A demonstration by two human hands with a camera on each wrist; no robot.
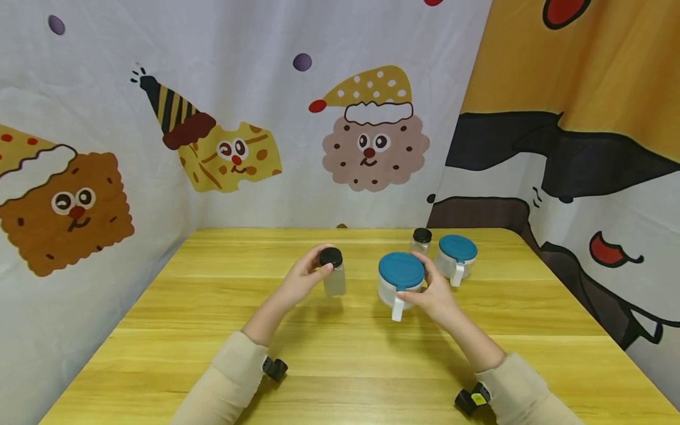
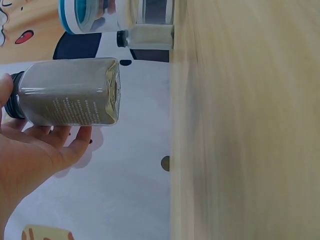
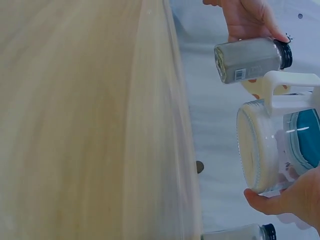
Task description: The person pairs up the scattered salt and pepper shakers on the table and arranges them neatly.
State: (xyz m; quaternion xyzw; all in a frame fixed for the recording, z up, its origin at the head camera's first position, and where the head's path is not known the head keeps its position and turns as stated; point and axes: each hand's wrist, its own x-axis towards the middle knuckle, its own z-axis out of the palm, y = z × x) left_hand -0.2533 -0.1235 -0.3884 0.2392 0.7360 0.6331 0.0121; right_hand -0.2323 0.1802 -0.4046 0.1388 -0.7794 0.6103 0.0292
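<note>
"What's closest, with 12 o'clock at the far edge?"

"Two beige sleeves: the left sleeve (image 1: 228, 378) at 7 o'clock and the right sleeve (image 1: 523, 389) at 5, each with a small black camera at the cuff. They reach over a wood-grained tabletop (image 1: 350, 354)."

"And the right grip (image 1: 432, 295)?"

"A bare hand curled round a blue-lidded jar (image 1: 401, 270), at about 1 o'clock from the tabletop's middle. The thumb is beside its white handle, which points to 6. The right wrist view shows the jar's base raised off the wood."

"The left grip (image 1: 305, 274)?"

"It holds a clear bottle (image 1: 334, 282) at about 11 o'clock, thumb near the black cap and fingers behind. That bottle is upright, and the left wrist view shows its base also clear of the wood. Bottle and jar are apart."

"Anything farther out?"

"From the raised jar, a second jar (image 1: 458, 248) with a blue lid stands at 2 o'clock, handle toward 6. A second bottle (image 1: 422, 236), black-capped, stands at 1 o'clock, its lower part hidden in the head view."

"And behind it all?"

"At 12, a hanging cloth (image 1: 297, 147) printed with cartoon biscuits and cheese in party hats."
</note>
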